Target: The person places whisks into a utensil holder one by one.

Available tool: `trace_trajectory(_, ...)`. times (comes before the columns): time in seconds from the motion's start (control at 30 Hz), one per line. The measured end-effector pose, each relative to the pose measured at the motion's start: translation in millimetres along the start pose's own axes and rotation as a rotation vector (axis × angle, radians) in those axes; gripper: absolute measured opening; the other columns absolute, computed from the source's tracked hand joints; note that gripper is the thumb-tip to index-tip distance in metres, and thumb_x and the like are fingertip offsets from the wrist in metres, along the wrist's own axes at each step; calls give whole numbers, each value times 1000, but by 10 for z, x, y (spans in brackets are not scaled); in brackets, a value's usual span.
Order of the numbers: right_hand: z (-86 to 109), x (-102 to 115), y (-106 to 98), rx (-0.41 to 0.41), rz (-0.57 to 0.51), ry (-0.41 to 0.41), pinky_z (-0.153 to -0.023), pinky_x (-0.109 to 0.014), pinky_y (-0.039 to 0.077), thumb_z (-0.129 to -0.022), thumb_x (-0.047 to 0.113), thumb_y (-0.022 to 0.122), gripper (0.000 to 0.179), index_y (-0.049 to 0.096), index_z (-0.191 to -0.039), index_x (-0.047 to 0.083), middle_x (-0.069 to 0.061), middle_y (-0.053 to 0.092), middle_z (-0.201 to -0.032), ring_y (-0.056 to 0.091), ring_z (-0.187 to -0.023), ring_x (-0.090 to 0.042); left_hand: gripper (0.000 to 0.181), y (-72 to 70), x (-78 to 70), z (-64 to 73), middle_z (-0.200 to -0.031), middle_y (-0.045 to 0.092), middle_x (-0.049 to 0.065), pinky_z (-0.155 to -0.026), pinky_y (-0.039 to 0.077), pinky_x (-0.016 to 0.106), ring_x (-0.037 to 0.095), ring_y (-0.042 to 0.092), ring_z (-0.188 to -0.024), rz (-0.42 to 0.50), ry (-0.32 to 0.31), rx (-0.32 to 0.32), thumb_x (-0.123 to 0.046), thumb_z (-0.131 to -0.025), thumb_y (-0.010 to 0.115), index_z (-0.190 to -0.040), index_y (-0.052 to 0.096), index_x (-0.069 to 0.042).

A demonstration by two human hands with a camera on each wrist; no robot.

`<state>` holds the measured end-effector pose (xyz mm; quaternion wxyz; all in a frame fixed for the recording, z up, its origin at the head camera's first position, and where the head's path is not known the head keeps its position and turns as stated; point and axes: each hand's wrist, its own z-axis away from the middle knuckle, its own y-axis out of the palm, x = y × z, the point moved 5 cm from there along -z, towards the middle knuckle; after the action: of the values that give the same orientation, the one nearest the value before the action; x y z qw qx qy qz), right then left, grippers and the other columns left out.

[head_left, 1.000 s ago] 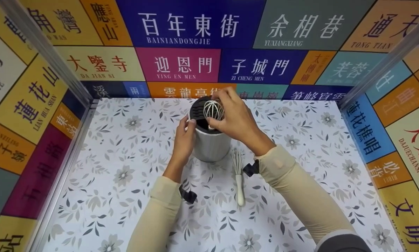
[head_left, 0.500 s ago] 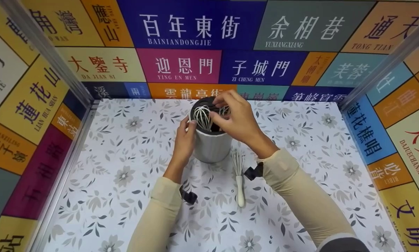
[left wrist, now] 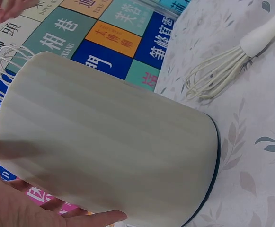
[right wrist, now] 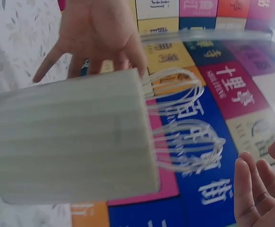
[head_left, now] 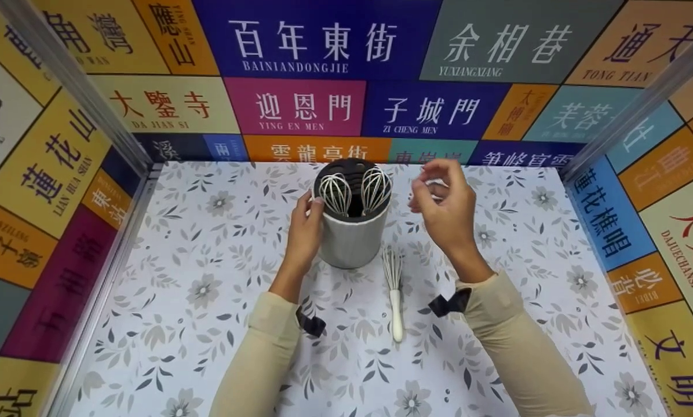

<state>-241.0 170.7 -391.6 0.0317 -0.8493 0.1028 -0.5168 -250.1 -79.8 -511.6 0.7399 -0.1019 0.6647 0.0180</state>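
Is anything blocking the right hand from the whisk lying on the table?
Nothing visible stands between the right hand and the lying whisk; floral tabletop shows there. The utensil holder stands beyond the whisk's wire end, to one side.

Figure: free passage lies between the right hand (head_left: pixel 448 207) and the holder (head_left: pixel 351 244), and over the table (head_left: pixel 532 249) beyond that hand; the left hand (head_left: pixel 305 231) bars the holder's left side; a left whisk (head_left: pixel 337 197) and a right whisk (head_left: pixel 374 193) rise above the rim (head_left: pixel 355 220), a narrow gap between them; another whisk (head_left: pixel 396 313) lies near the holder
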Motion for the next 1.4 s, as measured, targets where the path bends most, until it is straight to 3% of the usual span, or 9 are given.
trace_trajectory(0.23, 359, -628, -224, 0, 132, 219, -56, -35, 60, -97, 14, 65, 26, 55, -121, 13, -7, 67, -99, 70, -66, -29, 56, -3, -3, -12, -153, 49, 17, -118, 37, 43, 28, 46, -142, -2, 11, -24, -40, -108, 45, -155, 42, -10)
trace_trajectory(0.43, 694, -1093, -220, 103, 200, 393, -61, -48, 61, -94, 18, 69, 30, 54, -121, 15, -7, 68, -101, 72, -77, -39, 56, 6, -2, -24, -153, 49, 16, -119, 36, 42, 27, 46, -142, 8, 17, -22, -39, -107, 46, -154, 43, -8)
trace_trajectory(0.63, 979, -1417, -144, 241, 285, 521, -62, -45, 62, -95, 27, 72, 36, 54, -123, 14, -9, 68, -100, 72, -78, -34, 55, 7, 1, -17, -148, 53, 18, -117, 38, 42, 28, 50, -138, 24, 30, -19, -37, -108, 45, -154, 43, -8)
trace_trajectory(0.87, 1176, -1563, -75, 310, 333, 596, -56, -39, 60, -91, 33, 78, 51, 54, -128, 8, -11, 67, -98, 72, -75, -35, 53, 12, -4, -9, -142, 56, 17, -114, 40, 42, 27, 52, -132, 56, 52, -13, -35, -107, 46, -152, 45, -8)
trace_trajectory(1.1, 1348, -1656, -16, 370, 398, 687, -51, -31, 55, -83, 37, 85, 63, 51, -127, 8, -8, 69, -93, 67, -62, -18, 52, 5, -17, -3, -140, 57, 16, -114, 40, 42, 26, 52, -132, 57, 63, 0, -36, -108, 46, -152, 46, -9)
trace_trajectory(1.2, 1422, -1676, 28, 397, 378, 735, -50, -32, 56, -80, 34, 88, 66, 51, -127, 8, -9, 68, -91, 67, -61, -20, 52, 0, -14, -1, -143, 56, 15, -115, 40, 43, 26, 51, -133, 54, 60, 3, -36, -108, 46, -153, 45, -10)
trace_trajectory(1.4, 1474, -1660, 63, 421, 378, 714, -48, -34, 56, -80, 21, 86, 58, 53, -125, 5, -9, 66, -86, 69, -57, -27, 53, -2, -7, -5, -145, 55, 15, -115, 40, 42, 26, 50, -135, 37, 49, -2, -38, -108, 46, -153, 45, -11)
